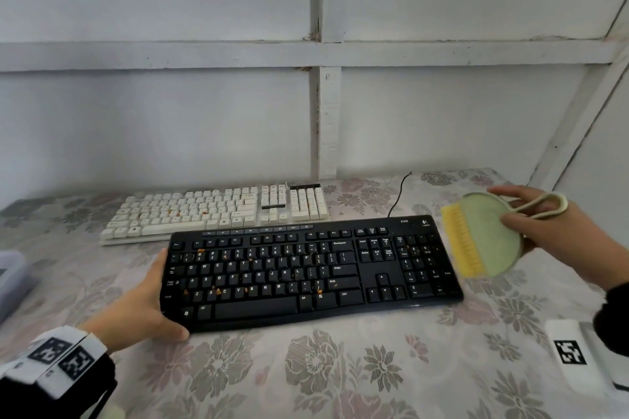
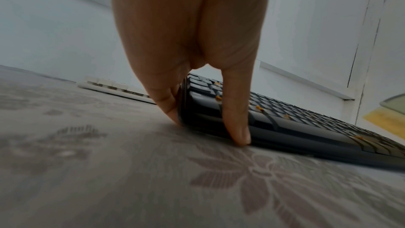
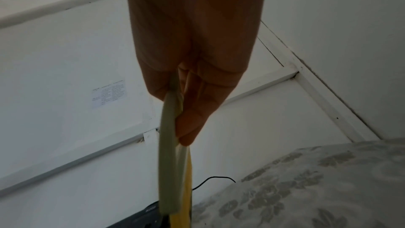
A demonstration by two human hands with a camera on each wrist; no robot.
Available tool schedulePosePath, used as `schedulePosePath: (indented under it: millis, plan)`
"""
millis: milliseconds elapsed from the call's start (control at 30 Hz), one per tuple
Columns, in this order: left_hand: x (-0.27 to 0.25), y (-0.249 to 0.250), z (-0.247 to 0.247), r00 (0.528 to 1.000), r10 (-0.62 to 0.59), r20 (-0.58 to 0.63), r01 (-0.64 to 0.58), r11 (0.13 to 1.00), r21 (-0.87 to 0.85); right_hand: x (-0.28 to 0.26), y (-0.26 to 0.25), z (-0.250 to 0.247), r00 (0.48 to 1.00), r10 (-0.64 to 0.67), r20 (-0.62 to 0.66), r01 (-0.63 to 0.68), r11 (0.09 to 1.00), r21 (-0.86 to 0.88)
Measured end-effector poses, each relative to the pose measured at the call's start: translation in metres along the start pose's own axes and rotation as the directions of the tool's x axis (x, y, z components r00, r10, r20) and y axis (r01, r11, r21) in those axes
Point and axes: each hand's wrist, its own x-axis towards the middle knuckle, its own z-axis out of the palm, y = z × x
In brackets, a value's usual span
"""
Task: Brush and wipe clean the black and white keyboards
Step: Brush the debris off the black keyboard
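Note:
The black keyboard [image 1: 306,272] lies across the middle of the floral tablecloth, with orange crumbs [image 1: 218,291] scattered over its letter keys. My left hand [image 1: 153,303] grips its left end; in the left wrist view the thumb [image 2: 236,124] lies over the front corner and the fingers [image 2: 171,105] press the side edge. Behind it sits the white keyboard [image 1: 218,211], also with a few crumbs. My right hand [image 1: 524,221] holds a round green brush [image 1: 483,235] with yellow bristles in the air above the black keyboard's right end. The right wrist view shows the brush [image 3: 171,162] edge-on.
A black cable [image 1: 398,197] runs from the black keyboard toward the white panelled wall. A white box with a printed marker [image 1: 575,357] stands at the near right. A pale container [image 1: 13,279] sits at the left edge. The tablecloth [image 1: 306,378] covers the table.

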Motion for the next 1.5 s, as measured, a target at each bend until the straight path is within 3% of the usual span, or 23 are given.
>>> schedulePosePath:
  millis: [200, 400, 900, 1133, 1333, 1500]
  plan:
    - [-0.002, 0.001, 0.0, 1.0, 0.005, -0.001, -0.005, 1.0, 0.018, -0.003, 0.004, 0.011, 0.999, -0.013, 0.044, 0.015, 0.999, -0.029]
    - [-0.001, 0.002, 0.001, 1.0, 0.016, -0.004, -0.016, 1.0, 0.008, -0.021, 0.012, 0.007, 0.989, 0.057, 0.138, -0.043, 0.994, -0.105]
    - [-0.004, 0.006, 0.001, 1.0, -0.021, -0.002, 0.021, 1.0, 0.019, 0.009, -0.018, 0.027, 0.996, -0.068, -0.065, 0.069, 0.998, 0.015]
    - [-0.004, 0.004, 0.0, 1.0, -0.026, -0.006, 0.026, 0.999, 0.025, -0.002, -0.022, 0.046, 0.998, -0.06, -0.015, 0.056, 0.977, -0.207]
    - [-0.003, 0.005, 0.001, 0.999, -0.044, 0.0, 0.044, 0.998, 0.043, -0.024, -0.017, 0.045, 0.997, 0.008, 0.079, 0.013, 0.964, -0.265]
    - [-0.002, 0.004, 0.0, 0.999, -0.036, -0.002, 0.036, 0.999, 0.039, -0.008, -0.037, 0.042, 0.997, -0.063, -0.034, 0.052, 0.964, -0.26]
